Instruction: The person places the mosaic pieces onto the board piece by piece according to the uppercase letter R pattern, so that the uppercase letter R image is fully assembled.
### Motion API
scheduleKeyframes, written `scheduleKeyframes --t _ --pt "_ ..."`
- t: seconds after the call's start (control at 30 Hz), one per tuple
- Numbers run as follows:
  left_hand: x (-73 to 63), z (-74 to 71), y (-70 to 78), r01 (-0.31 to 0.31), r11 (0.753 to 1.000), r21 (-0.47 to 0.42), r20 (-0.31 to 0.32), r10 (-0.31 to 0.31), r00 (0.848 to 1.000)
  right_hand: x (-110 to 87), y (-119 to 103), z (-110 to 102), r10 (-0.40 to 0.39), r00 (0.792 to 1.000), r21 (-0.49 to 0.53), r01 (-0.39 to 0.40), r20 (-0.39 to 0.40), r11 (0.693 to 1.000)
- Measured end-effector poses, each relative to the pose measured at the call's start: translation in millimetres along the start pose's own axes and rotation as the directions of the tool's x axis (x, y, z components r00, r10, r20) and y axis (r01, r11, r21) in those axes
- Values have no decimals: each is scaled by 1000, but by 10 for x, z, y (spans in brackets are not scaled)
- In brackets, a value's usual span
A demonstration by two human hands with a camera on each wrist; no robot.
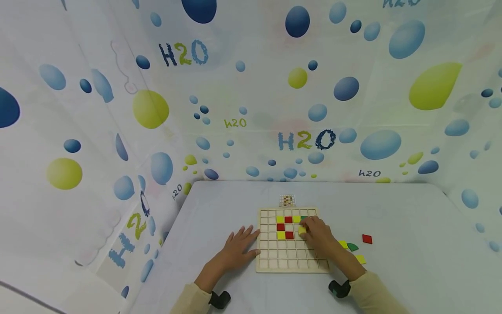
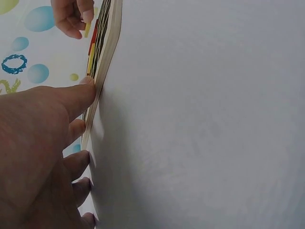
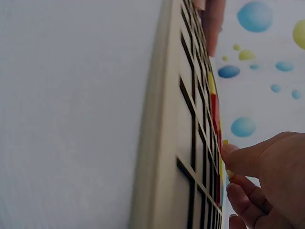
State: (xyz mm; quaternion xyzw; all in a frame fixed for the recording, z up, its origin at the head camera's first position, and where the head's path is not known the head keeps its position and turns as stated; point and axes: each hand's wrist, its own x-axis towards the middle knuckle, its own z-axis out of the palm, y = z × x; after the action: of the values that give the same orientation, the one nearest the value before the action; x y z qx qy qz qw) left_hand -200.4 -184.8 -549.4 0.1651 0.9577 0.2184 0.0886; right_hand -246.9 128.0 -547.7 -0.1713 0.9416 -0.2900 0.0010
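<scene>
A wooden grid board (image 1: pixel 270 257) lies on the white table. Set in its squares are several tiles, among them a yellow tile (image 1: pixel 280 219), a red tile (image 1: pixel 288 219) and a green tile (image 1: pixel 303 217) partly covered by fingers. My left hand (image 1: pixel 238 250) rests at the board's left edge, fingers spread, with the thumb touching the rim in the left wrist view. Over the right part of the pattern, my right hand (image 1: pixel 318 235) pinches a yellow tile (image 2: pixel 87 29) between thumb and fingers, close above the squares.
Behind the board lies a small pattern card (image 1: pixel 287 200). To the right are loose tiles: a red one (image 1: pixel 367 239), a green quarter-round one (image 1: pixel 352 247) and yellow ones (image 1: pixel 360 259). A printed curtain (image 1: pixel 259 96) hangs behind the table.
</scene>
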Motion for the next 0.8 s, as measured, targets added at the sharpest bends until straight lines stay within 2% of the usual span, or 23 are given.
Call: scheduleKeyframes --t 0.23,0.53,0.8 --pt "-3 -4 -4 -18 1000 -6 2 18 1000 -16 -85 100 -43 999 -51 43 6 998" --pt "2 -1 -14 -25 1000 -5 1 25 1000 -32 -118 43 -73 997 -144 72 -2 987" --pt "-26 -31 32 -16 1000 -7 1 16 1000 -49 -94 1 -106 994 -145 105 2 984"
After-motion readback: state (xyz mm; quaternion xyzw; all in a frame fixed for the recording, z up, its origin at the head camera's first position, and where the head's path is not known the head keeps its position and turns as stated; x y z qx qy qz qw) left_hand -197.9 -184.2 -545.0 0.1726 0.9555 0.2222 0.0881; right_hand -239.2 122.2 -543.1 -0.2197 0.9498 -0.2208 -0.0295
